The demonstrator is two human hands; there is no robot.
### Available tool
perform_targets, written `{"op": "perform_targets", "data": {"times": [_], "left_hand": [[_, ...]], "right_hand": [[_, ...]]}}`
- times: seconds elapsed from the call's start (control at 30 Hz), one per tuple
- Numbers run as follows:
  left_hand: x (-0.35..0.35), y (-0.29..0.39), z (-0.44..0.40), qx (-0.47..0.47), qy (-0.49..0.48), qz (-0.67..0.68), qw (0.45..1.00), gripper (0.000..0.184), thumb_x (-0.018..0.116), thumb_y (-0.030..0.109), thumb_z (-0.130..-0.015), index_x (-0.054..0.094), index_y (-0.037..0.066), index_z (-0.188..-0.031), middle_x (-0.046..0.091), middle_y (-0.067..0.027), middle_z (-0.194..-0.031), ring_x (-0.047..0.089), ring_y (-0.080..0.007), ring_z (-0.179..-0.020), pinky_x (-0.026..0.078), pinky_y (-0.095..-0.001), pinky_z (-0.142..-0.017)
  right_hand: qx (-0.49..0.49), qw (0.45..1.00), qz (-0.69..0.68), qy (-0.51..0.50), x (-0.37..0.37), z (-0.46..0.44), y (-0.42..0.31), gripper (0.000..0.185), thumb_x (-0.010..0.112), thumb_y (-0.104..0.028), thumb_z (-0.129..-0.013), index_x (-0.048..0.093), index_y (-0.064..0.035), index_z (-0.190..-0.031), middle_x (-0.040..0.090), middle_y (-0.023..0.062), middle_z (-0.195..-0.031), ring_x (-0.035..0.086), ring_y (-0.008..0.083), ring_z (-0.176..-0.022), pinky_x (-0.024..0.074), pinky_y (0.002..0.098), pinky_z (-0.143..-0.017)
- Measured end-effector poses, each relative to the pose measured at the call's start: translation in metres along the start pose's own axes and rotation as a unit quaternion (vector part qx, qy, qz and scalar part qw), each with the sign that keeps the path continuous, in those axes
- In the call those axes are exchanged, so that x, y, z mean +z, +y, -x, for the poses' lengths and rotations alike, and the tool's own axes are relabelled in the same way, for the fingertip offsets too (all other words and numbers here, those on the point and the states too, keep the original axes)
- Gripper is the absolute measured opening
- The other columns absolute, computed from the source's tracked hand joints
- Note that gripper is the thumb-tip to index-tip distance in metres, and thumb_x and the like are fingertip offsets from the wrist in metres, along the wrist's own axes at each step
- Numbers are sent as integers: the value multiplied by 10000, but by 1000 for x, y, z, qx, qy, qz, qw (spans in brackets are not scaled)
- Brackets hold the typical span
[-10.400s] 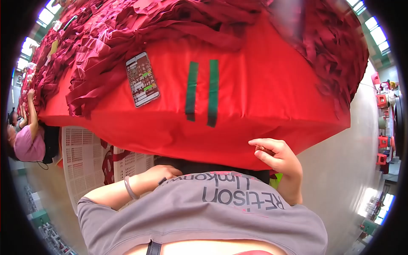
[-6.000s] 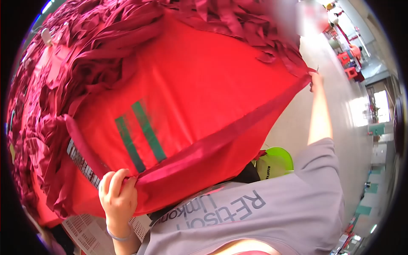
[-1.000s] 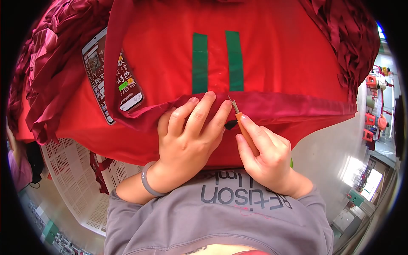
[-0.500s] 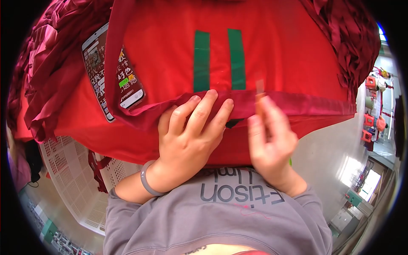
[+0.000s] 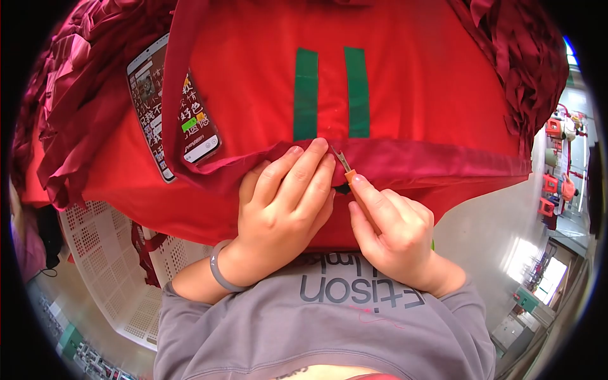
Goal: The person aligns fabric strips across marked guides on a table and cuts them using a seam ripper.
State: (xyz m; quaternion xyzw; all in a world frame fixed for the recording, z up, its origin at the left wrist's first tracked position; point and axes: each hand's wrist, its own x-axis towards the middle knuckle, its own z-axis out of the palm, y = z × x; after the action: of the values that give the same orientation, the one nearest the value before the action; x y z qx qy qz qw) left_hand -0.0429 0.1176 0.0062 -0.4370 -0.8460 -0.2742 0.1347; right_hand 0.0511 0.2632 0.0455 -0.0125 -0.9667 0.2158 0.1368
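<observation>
Across the red-covered table (image 5: 253, 82) runs a dark red fabric strip (image 5: 437, 158) near the front edge. My left hand (image 5: 285, 196) lies flat on the strip, fingers extended, just left of the tool tip. Wrapped round an orange-handled seam ripper (image 5: 352, 175) is my right hand (image 5: 396, 231); the tool's metal prongs touch or hover over the strip. Beyond the hands, two green tape strips (image 5: 306, 95) are stuck on the red cover. A phone (image 5: 202, 149) with a lit screen lies at the left, partly covered by a loop of the strip.
Heaps of dark red strips (image 5: 95, 95) lie at the left, with more (image 5: 519, 69) at the right. A white perforated basket (image 5: 101, 253) stands below the table at the left. Part of a person in pink (image 5: 28, 244) shows at the far left. Red stools (image 5: 550, 183) stand far right.
My right hand moved right with the seam ripper, then came back beside my left fingers. My left fingers have drawn closer together. Since the older views, the strip has been laid along the front edge.
</observation>
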Motion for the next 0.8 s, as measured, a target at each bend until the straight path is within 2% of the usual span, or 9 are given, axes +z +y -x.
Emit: {"op": "perform_targets", "data": {"times": [0.27, 0.57, 0.63, 0.67, 0.73, 0.77, 0.8], "left_hand": [[0, 2, -1, 0, 7, -30, 1000, 278, 635, 159, -738, 651, 118, -1012, 625, 10, -1166, 561, -156, -1016, 411, -318, -816], [-2, 1, -1, -4, -7, -21, 1000, 296, 626, 148, -743, 654, 108, -1035, 626, 4, -1163, 564, -158, -1013, 408, -321, -825], [-1, 1, -1, 1, 2, -30, 1000, 297, 624, 150, -745, 654, 111, -1038, 623, 4, -1165, 566, -158, -1009, 407, -320, -826], [-1, 1, -1, 1, 3, -30, 1000, 297, 624, 150, -745, 654, 111, -1038, 623, 4, -1165, 566, -158, -1009, 407, -320, -826], [-2, 1, 0, 3, -5, -34, 999, 314, 625, 153, -741, 650, 113, -1052, 621, 4, -1168, 567, -157, -1004, 407, -320, -826], [-3, 2, 0, 2, -3, -34, 999, 314, 625, 153, -741, 650, 113, -1052, 621, 4, -1168, 567, -157, -1004, 407, -320, -826], [-5, 3, -1, 0, -15, -18, 1000, 355, 651, 136, -735, 643, 106, -1089, 613, -18, -1186, 559, -189, -1018, 411, -323, -853]], "right_hand": [[-6, 1000, 6, 5, 6, -4, 1, 404, 690, -34, -691, 644, 13, -1090, 462, 27, -572, 478, 150, -429, 392, 273, -395], [11, 995, -64, 70, 26, -5, 1, 380, 674, -10, -738, 619, 43, -1110, 546, 58, -610, 507, 157, -419, 419, 265, -398], [30, 995, -81, 57, 24, -4, 0, 378, 675, -2, -755, 603, 61, -1121, 623, 108, -699, 608, 201, -511, 487, 271, -457], [30, 995, -81, 58, 24, -6, 1, 378, 675, -2, -755, 603, 61, -1121, 623, 108, -699, 608, 201, -511, 487, 271, -457], [19, 986, -36, 164, 22, -12, 4, 353, 665, 13, -783, 587, 88, -1120, 670, 180, -834, 682, 260, -665, 548, 295, -563], [102, 973, -112, 176, 15, -13, 5, 335, 648, 31, -804, 572, 110, -1121, 670, 226, -923, 695, 299, -772, 565, 318, -640], [119, 975, -110, 150, 5, -15, 5, 324, 635, 45, -810, 568, 116, -1119, 671, 225, -914, 696, 294, -782, 564, 318, -653]]}}
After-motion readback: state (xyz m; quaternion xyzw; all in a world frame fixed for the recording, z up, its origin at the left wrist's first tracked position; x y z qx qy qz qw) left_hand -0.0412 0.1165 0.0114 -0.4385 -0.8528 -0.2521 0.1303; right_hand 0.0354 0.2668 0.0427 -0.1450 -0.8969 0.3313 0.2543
